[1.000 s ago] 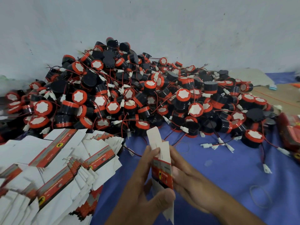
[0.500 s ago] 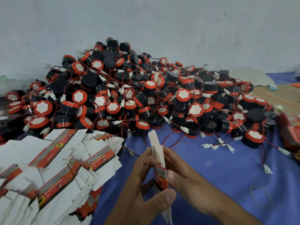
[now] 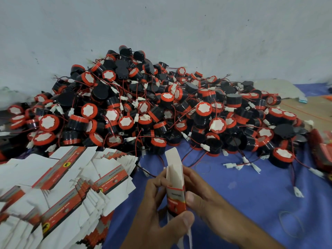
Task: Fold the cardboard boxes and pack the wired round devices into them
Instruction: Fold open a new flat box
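Lower centre: box (image 3: 174,177), half opened, held upright between both hands above the cloth (image 3: 242,191).

Left hand (image 3: 154,218): fingers (image 3: 159,180) curled round the box's left edge, thumb pressed on the red printed face low down. A firm grasp.

Right hand (image 3: 212,205): thumb on the right edge, fingertips wrapped behind the white top flap, mostly hidden. Also grasping.

The box's bottom flap is cut off by the frame edge and its print is too blurred to read.

Devices (image 3: 143,108) are heaped mid-frame against the wall (image 3: 161,24). Flat boxes (image 3: 62,187) are fanned at lower left, partly out of frame.
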A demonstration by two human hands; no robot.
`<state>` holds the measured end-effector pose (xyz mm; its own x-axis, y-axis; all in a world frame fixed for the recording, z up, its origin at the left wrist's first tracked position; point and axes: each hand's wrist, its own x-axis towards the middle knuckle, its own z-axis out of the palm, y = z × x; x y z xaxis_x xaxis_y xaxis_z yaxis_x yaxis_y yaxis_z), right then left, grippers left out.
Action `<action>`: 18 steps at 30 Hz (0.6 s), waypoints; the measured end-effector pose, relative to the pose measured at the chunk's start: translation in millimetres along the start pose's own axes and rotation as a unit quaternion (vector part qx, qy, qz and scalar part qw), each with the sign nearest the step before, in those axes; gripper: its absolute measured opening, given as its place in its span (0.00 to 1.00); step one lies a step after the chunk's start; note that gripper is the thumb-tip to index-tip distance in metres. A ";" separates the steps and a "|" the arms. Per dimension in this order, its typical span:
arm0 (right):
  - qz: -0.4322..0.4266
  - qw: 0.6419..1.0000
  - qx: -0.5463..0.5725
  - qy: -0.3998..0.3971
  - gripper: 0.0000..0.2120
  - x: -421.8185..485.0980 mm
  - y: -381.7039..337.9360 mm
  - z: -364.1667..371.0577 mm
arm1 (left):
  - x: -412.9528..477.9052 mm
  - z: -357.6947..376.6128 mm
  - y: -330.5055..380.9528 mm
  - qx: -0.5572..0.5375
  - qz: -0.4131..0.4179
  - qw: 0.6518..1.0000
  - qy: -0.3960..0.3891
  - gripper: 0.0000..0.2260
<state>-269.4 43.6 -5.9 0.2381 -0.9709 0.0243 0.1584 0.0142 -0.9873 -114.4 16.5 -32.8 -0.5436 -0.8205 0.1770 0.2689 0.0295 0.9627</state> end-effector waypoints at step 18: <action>0.013 0.998 0.008 0.065 0.19 -7.1 1.7 -1.4 | 0.9 -2.0 2.1 0.069 -0.020 0.996 0.058 0.31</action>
<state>-272.2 50.1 -8.0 0.1160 -0.9930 -0.0225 0.1703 0.0422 -0.9845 -112.7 14.7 -31.1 -0.4537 -0.8829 0.1212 0.1323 0.0678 0.9889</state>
